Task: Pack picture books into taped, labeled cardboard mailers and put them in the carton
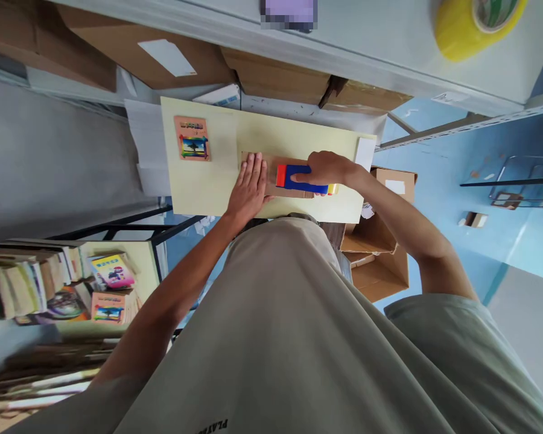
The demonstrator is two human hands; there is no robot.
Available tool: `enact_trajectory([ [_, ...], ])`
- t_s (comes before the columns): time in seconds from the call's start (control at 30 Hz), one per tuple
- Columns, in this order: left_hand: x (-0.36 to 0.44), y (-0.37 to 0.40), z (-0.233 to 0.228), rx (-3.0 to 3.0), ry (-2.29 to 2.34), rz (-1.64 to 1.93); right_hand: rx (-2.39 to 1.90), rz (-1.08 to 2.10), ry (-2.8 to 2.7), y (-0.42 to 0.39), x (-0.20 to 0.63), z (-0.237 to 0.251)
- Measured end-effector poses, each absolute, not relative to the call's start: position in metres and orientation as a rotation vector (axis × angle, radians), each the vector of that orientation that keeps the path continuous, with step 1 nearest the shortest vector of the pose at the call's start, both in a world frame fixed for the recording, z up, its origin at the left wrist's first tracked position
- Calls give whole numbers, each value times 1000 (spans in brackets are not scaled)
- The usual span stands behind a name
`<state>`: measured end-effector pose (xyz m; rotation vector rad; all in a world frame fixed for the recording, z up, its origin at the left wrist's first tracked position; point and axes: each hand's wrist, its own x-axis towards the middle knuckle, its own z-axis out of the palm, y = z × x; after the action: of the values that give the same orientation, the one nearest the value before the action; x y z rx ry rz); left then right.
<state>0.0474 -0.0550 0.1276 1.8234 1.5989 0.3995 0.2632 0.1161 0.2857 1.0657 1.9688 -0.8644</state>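
Observation:
On the pale yellow tabletop (212, 187) lies a flat brown cardboard package (274, 160). My left hand (252, 184) presses flat on its left end, fingers stretched out. My right hand (326, 169) is wrapped round a blue tape dispenser (298, 179) with a red front end, which lies along the top of the package. A bit of yellow shows at the dispenser's right end. How closely the dispenser touches the cardboard cannot be made out. To the left of my left hand, a small book (193, 140) with an orange-pink cover lies on the tabletop.
Above the table runs a grey shelf (380, 54) with a yellow tape roll (455, 30). Cardboard boxes (276, 72) stand under it. Open cartons (377, 232) are on the right below table height. A book rack (156, 256) stands at lower left.

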Motion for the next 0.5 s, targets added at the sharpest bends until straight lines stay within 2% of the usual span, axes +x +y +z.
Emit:
enact_trajectory([
  [0.3, 50, -52, 144, 1823, 1633, 254, 1105, -824, 1874, 146, 405, 306],
  [0.5, 51, -48, 150, 1810, 1664, 160, 1194, -763, 1850, 138, 405, 281],
])
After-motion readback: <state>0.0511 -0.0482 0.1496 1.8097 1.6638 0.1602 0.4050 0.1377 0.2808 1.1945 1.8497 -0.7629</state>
